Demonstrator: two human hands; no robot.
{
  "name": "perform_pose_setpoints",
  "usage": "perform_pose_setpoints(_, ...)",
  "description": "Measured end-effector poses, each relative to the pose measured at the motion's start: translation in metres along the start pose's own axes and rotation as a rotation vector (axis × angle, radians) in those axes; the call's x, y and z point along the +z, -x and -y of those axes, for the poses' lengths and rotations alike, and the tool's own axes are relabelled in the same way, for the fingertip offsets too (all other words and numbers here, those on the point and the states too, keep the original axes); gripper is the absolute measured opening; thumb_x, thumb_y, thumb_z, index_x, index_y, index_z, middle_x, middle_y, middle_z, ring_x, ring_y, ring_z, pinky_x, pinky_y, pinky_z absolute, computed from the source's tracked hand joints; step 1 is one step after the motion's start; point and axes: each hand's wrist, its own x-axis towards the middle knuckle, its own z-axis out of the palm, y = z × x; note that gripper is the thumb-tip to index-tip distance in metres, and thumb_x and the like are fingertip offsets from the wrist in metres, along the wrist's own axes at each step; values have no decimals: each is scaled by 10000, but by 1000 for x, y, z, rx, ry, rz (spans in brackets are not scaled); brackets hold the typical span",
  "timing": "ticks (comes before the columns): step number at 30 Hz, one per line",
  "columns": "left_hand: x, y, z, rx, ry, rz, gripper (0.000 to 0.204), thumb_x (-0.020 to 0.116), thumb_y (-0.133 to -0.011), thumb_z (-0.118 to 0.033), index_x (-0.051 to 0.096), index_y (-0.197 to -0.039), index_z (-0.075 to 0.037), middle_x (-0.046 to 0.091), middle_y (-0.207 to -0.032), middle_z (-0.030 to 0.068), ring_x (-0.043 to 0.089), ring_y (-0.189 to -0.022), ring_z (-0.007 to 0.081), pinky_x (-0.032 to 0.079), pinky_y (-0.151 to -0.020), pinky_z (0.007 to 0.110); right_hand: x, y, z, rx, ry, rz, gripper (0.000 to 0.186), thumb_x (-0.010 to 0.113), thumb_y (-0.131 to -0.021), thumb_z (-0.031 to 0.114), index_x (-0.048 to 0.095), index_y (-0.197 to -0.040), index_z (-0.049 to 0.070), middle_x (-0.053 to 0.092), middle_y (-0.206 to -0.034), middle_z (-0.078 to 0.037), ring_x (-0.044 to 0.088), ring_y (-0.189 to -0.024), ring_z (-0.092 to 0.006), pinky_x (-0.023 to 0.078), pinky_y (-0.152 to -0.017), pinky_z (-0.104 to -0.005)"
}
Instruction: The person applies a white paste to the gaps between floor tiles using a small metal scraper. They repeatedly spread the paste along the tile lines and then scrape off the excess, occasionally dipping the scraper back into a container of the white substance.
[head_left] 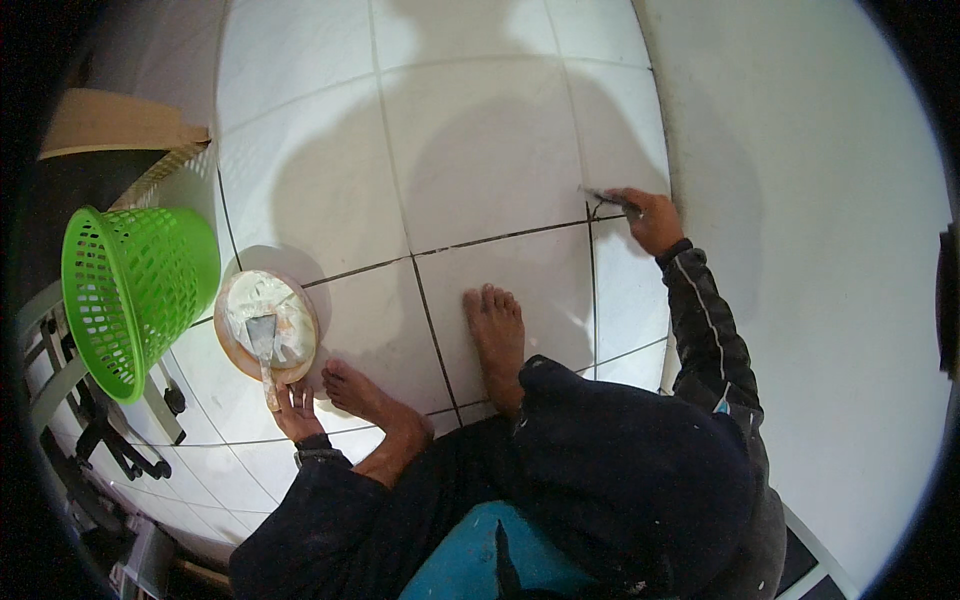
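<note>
My right hand (pixel 655 222) is closed round a slim, dark hand tool (pixel 612 199). Its thin end points left, close above a crossing of dark tile joints; its exact kind is too small to tell. At the lower left, my left hand (pixel 297 412) has its fingers at the near rim of a round, pale bowl (pixel 232 350), apparently gripping it. White paste (pixel 262 290) fills much of the bowl. Across the paste lies a putty knife (pixel 262 335), blade inward, its stained handle sticking out over the rim beside my left fingers.
White floor tiles (pixel 490 160) carry dark joints near me and pale ones farther off. A green perforated basket (pixel 165 280) tips over at the left, by metal chair legs (pixel 160 410). A pale wall (pixel 820 250) runs along the right. My bare feet (pixel 497 335) stand between both hands.
</note>
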Motion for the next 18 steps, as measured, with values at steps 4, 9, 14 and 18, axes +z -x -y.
perform_pose_setpoints(4, 0, -4, -2, -48, 53, -13, 509, 651, -901, -255, 452, -1351, -124, 565, -1240, 70, 585, -1085, 251, 479, -923, 431, 7, -8, 6, -168, -18, -93, 459, 498, -746, -104, 661, -1104, 132, 660, -1145, -107, 604, -1110, -296, 474, -986, -409)
perform_pose_setpoints(9, -18, -12, 6, -6, 53, 7, 500, 637, -903, -306, 466, -1329, -108, 571, -1211, 74, 579, -1076, 259, 476, -931, 415, 38, 11, -32, -385, 190, 41, 470, 489, -749, -117, 679, -1045, 195, 581, -1307, 41, 477, -1281, -151, 327, -1131, -450)
perform_pose_setpoints(14, -7, -9, -10, 39, 61, -123, 463, 623, -916, -343, 487, -1275, -84, 581, -1154, 85, 603, -986, 225, 511, -846, 376, 17, 16, -42, -347, 498, 309, 532, 487, -741, -118, 673, -1095, 233, 598, -1276, 108, 464, -1287, -115, 227, -1175, -467)
perform_pose_setpoints(18, -29, -17, -33, 91, -189, 11, 379, 664, -896, -352, 555, -1120, -68, 593, -875, 33, 572, -577, 89, 512, -478, 198, -22, -8, -10, -242, 587, 399, 456, 484, -756, -138, 682, -1028, 171, 643, -1216, 32, 511, -1249, -158, 233, -1159, -513)
